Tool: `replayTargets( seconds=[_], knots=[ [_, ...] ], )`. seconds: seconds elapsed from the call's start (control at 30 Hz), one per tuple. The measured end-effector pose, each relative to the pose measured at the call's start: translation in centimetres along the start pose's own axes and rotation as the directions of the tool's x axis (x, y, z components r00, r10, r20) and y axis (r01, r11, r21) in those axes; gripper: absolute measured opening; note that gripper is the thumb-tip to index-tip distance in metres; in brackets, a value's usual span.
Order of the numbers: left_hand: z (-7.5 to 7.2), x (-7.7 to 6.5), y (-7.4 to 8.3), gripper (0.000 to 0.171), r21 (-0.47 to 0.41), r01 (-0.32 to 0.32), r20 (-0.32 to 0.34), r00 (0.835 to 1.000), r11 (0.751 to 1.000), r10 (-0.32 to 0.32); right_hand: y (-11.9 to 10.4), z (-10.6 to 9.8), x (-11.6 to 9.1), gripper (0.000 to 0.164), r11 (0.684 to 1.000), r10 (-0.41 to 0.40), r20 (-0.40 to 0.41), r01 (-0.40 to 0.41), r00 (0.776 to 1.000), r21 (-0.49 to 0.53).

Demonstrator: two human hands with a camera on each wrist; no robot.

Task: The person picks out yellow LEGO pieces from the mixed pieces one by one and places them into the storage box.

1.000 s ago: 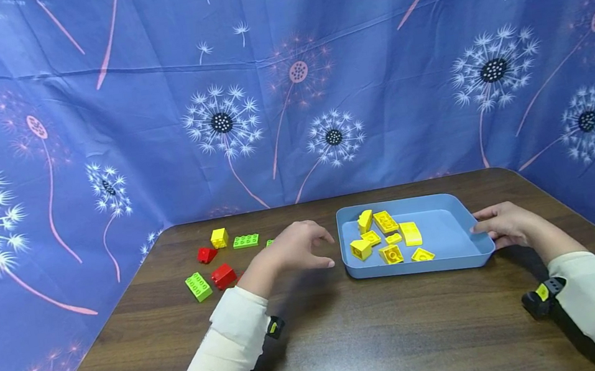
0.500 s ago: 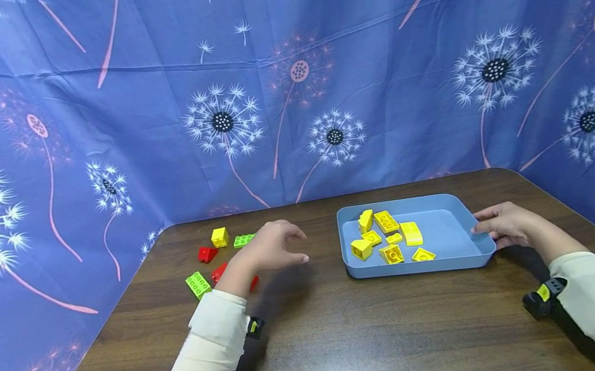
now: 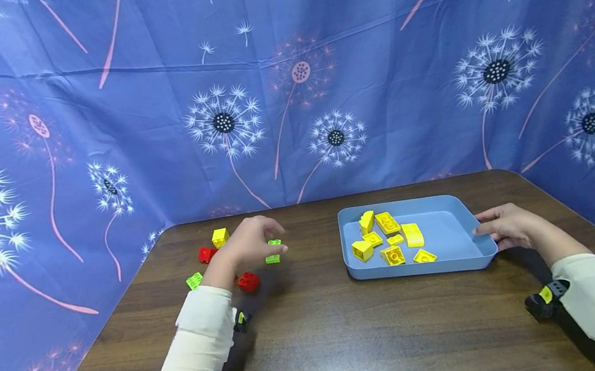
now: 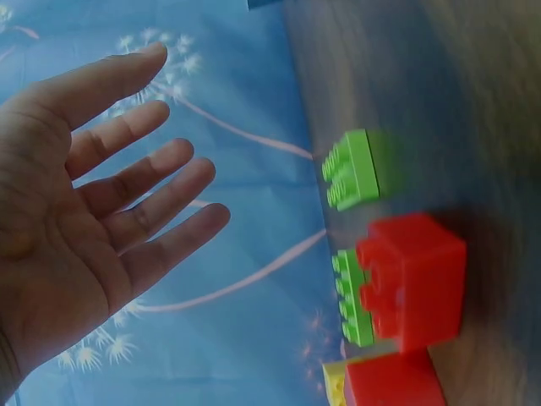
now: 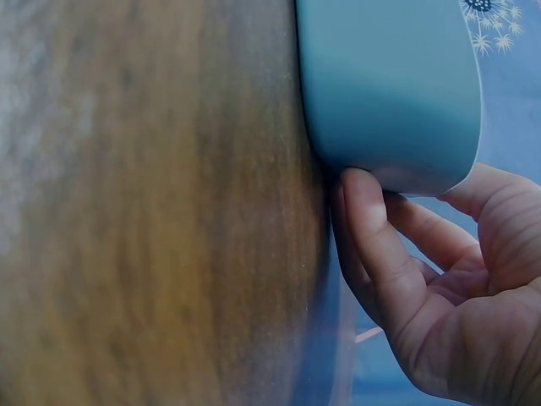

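Note:
My left hand point(image 3: 245, 241) hovers over the loose bricks on the left, its fingers spread and holding nothing in the left wrist view. Just past its fingertips lies a green toy brick point(image 3: 273, 252), and a red brick point(image 3: 249, 282) sits below the hand. At the far right my right hand point(image 3: 512, 226) grips the short end of a shallow blue tray point(image 3: 457, 265). Its thumb hooks over the rim, while the other fingers lie against the outside of the wall point(image 5: 389, 101). Several yellow bricks point(image 3: 411, 235) rest in the tray's left half.
A yellow brick point(image 3: 220, 237), another red brick point(image 3: 207, 254) and a green brick point(image 3: 194, 280) lie left of the left hand, which partly covers the group. Behind the brown table point(image 3: 363, 340) hangs a blue dandelion-patterned cloth point(image 3: 173, 183).
My left hand has moved left from beside the tray to over the loose bricks, uncovering the green brick and a red one. The right hand has stayed on the tray.

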State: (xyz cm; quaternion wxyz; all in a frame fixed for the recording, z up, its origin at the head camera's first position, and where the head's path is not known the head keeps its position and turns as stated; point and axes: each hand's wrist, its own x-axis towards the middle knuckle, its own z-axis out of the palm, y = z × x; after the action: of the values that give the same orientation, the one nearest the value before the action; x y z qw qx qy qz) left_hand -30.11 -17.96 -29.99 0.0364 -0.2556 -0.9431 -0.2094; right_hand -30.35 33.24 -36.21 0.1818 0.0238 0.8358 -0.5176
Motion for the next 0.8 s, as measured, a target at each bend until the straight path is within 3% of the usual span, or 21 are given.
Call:
replayTargets(
  seconds=[0.33,0.53,0.8],
  knots=[
    [-1.5,1.3,-3.5,0.032,0.053,0.042,-0.040,0.998,0.998,-0.040,0.0,-0.1,-0.1,0.076,1.000,0.005,-0.007,-0.004,1.000,0.012],
    [-2.7,2.1,-5.0,0.036,0.036,0.138,-0.035,0.990,0.990,-0.137,0.2,-0.1,0.0,0.075,1.000,0.004,-0.012,-0.004,1.000,0.012],
    [-3.6,2.6,-7.0,0.036,0.030,0.255,-0.077,0.965,0.966,-0.252,0.1,0.1,-0.1,0.074,1.000,0.002,-0.010,-0.002,1.000,0.031]
  ],
)
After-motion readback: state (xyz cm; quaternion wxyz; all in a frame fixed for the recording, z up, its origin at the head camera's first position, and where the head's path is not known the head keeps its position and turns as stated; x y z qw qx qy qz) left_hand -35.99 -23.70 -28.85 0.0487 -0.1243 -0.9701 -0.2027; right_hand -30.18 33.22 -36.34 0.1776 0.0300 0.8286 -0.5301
